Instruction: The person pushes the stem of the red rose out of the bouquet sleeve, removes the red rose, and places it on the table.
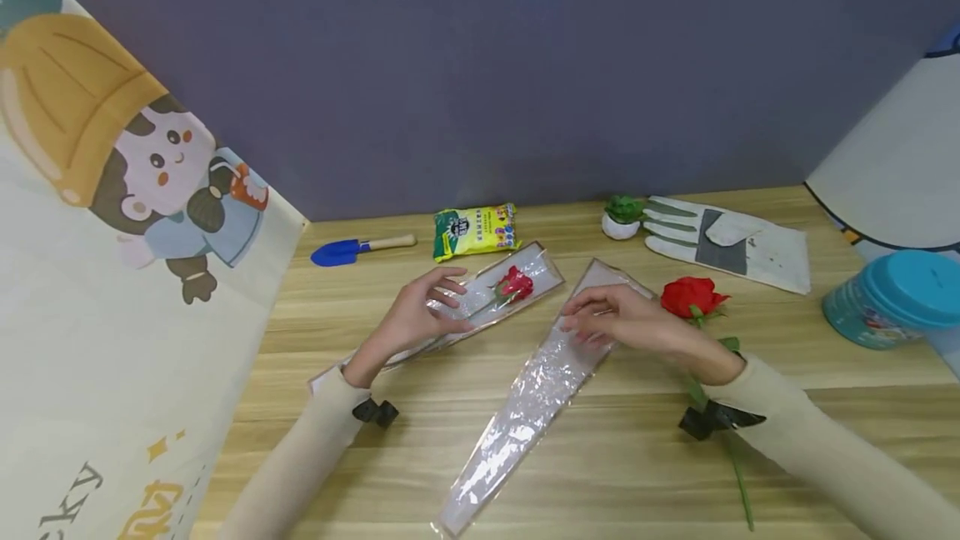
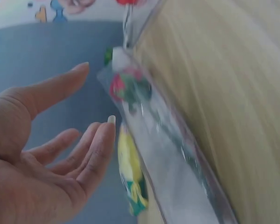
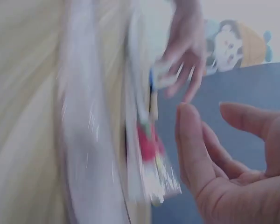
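Note:
My left hand (image 1: 417,312) hovers over a clear flower sleeve (image 1: 542,267) that holds a red rose (image 1: 516,284). Its thumb and fingers are spread apart around nothing; the left wrist view shows the sleeve (image 2: 170,179) beyond the fingertips. Over the top part of a second clear sleeve (image 1: 510,432), lying slantwise on the table, is my right hand (image 1: 637,322). Its fingers are loosely bent, and a gap shows between thumb and fingers in the right wrist view. A loose red rose (image 1: 688,297) lies by the right wrist, its stem partly hidden under the forearm.
Along the back lie a blue trowel (image 1: 337,252) with a wooden handle and a yellow-green packet (image 1: 476,232). A small potted plant (image 1: 621,219) stands beside a grey-white glove (image 1: 772,252). At the right is a teal lidded tub (image 1: 873,307). A dark wall (image 1: 480,82) rises behind the table.

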`<act>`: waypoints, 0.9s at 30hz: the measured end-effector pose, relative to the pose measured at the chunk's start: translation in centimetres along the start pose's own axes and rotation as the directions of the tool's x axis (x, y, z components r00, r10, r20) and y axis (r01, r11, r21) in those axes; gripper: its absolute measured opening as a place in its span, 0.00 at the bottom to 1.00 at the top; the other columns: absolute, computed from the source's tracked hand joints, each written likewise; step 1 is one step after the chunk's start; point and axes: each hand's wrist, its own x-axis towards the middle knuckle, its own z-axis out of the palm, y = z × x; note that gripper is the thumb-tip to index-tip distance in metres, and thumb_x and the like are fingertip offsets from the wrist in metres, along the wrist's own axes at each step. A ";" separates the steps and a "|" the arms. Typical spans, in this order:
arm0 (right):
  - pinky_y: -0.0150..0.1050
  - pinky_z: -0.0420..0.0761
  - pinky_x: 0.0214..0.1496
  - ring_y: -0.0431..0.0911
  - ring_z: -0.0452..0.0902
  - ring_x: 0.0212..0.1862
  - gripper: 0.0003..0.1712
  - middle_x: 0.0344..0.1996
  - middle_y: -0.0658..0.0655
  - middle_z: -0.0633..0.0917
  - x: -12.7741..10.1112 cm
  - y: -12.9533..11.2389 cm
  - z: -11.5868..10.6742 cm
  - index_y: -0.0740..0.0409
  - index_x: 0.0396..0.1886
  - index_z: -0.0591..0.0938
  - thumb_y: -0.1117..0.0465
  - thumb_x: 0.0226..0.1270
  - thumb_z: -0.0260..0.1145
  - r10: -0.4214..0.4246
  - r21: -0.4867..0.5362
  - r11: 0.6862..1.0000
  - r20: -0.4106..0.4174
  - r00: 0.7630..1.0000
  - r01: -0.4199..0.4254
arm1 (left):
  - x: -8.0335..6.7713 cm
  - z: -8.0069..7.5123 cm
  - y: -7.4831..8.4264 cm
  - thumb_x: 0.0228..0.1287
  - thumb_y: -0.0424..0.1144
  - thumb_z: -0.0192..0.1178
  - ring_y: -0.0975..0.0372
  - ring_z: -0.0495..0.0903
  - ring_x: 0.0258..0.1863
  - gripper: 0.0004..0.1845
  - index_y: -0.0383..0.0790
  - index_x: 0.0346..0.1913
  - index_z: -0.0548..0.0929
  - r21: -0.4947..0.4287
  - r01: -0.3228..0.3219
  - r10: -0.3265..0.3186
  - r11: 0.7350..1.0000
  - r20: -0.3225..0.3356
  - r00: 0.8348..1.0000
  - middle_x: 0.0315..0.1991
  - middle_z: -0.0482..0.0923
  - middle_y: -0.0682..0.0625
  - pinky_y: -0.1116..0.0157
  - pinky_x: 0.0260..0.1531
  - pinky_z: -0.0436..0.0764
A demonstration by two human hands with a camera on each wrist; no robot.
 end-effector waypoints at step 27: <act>0.51 0.72 0.80 0.67 0.63 0.78 0.27 0.75 0.76 0.65 7.6 1.2 9.3 0.71 0.76 0.61 0.61 0.86 0.46 0.303 0.832 0.513 0.053 0.951 -0.210 | 2.1 -2.4 -3.4 0.48 0.35 0.83 0.47 0.81 0.57 0.47 0.36 0.73 0.72 0.204 0.163 -0.192 0.965 0.131 0.973 0.60 0.80 0.35 0.50 0.62 0.83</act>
